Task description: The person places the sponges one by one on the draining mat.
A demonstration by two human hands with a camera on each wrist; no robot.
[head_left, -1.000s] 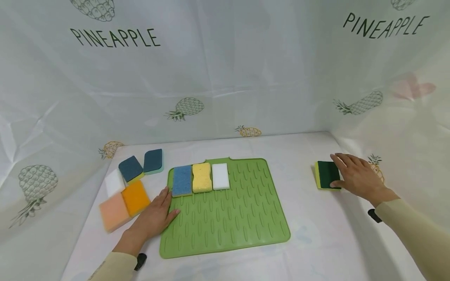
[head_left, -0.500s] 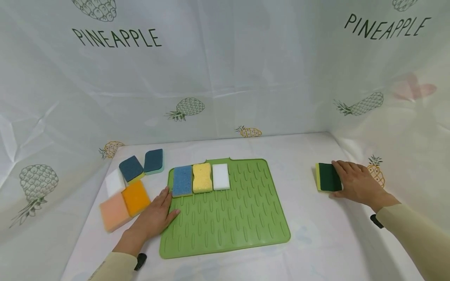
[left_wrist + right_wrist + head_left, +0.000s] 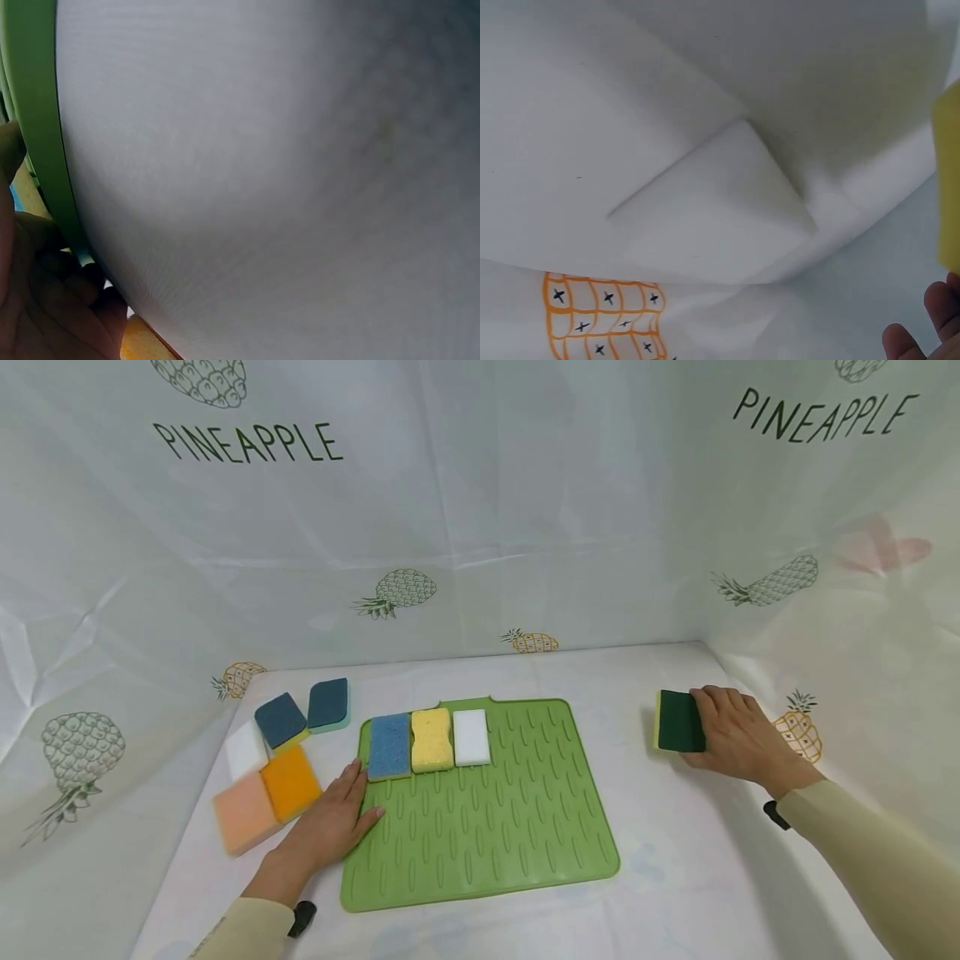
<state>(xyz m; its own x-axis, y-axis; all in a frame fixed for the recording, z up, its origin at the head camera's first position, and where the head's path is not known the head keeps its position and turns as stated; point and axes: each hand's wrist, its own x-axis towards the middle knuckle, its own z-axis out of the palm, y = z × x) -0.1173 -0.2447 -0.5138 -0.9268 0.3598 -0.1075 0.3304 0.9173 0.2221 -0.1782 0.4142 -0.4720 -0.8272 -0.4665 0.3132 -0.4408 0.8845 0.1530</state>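
Note:
My right hand [image 3: 738, 735] grips a square sponge [image 3: 680, 721], dark green on top with a yellow layer, to the right of the green mat [image 3: 480, 835]. It is raised off the table, and its yellow side [image 3: 949, 180] shows at the edge of the right wrist view. My left hand [image 3: 330, 822] rests with fingers extended on the left edge of the mat. Near its fingertips lies a blue sponge [image 3: 389, 746]. Beside that, in a row along the mat's far edge, are a yellow wavy-sided sponge [image 3: 431, 739] and a white sponge block [image 3: 471, 737].
Left of the mat lie an orange sponge [image 3: 290, 782], a peach sponge [image 3: 244, 814], a white block [image 3: 245, 750] and two dark blue-topped sponges, one yellow-based [image 3: 281, 720] and one teal-based [image 3: 328, 703]. A pineapple-print sheet [image 3: 480, 527] hangs behind.
My right hand has closed its hold on the green and yellow sponge, lifted it and carried it slightly left. My left hand has stayed in place.

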